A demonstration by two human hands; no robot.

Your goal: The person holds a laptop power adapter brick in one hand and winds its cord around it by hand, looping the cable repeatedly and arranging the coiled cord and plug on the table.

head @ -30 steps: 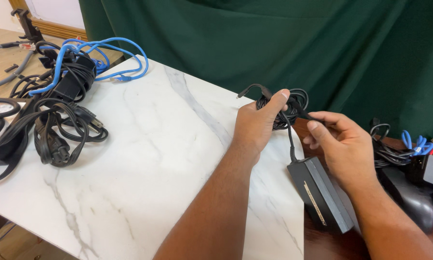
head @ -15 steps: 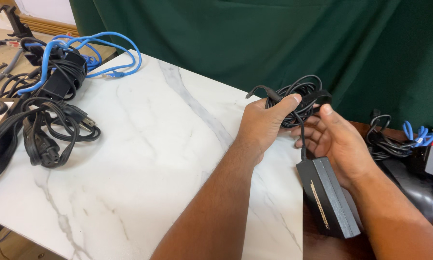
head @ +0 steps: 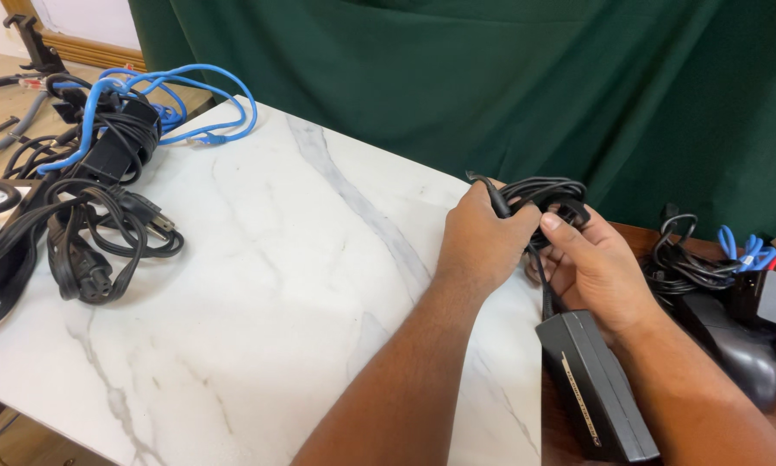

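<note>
Left hand [head: 483, 246]: closed around the coiled black cord [head: 543, 197] at the far right edge of the marble bench [head: 258, 285].
Right hand [head: 599, 272]: grips the same coil – thumb on top.
Power brick [head: 595, 388]: hangs off the bench's right edge, below the coil.
Cable heap [head: 86, 198]: black and blue – bench's far left corner.

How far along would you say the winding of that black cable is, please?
Most of the thin black cable is coiled between the left hand and right hand. A short length runs to the black rectangular power brick. Tangled black cords lie loose at the left.
</note>
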